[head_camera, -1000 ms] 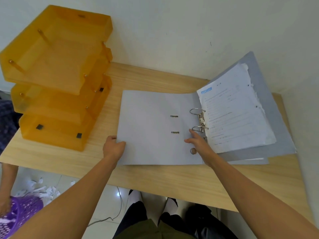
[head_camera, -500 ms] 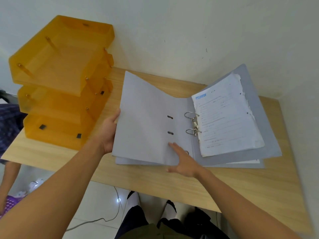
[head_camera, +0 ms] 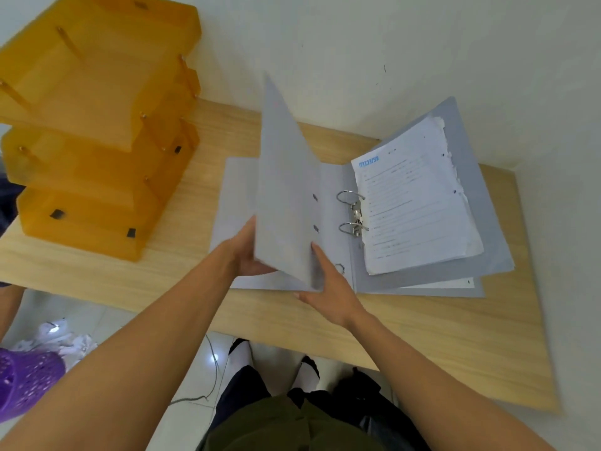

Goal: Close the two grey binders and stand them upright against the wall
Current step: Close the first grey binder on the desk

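Two grey binders lie stacked and open on the wooden table. The upper binder's front cover [head_camera: 286, 190] stands nearly upright, swung up from the left. My left hand [head_camera: 242, 252] presses against the cover's outer side near its lower edge. My right hand [head_camera: 328, 284] holds the cover's bottom corner, with one finger on its inner face. Metal rings [head_camera: 353, 211] and a stack of printed pages [head_camera: 416, 200] lie on the upper binder's right half. The lower binder [head_camera: 234, 196] stays flat beneath, showing at the left and at the bottom right.
An orange three-tier paper tray [head_camera: 94, 125] stands at the table's left, close to the raised cover. A white wall [head_camera: 357, 53] runs behind the table [head_camera: 422, 336]. On the floor at the left are a purple basket [head_camera: 26, 382] and crumpled paper.
The upper binder's left cover has risen from flat on the table to nearly upright. My left hand moved right with it, and my right hand slid from the rings to the cover's bottom corner.
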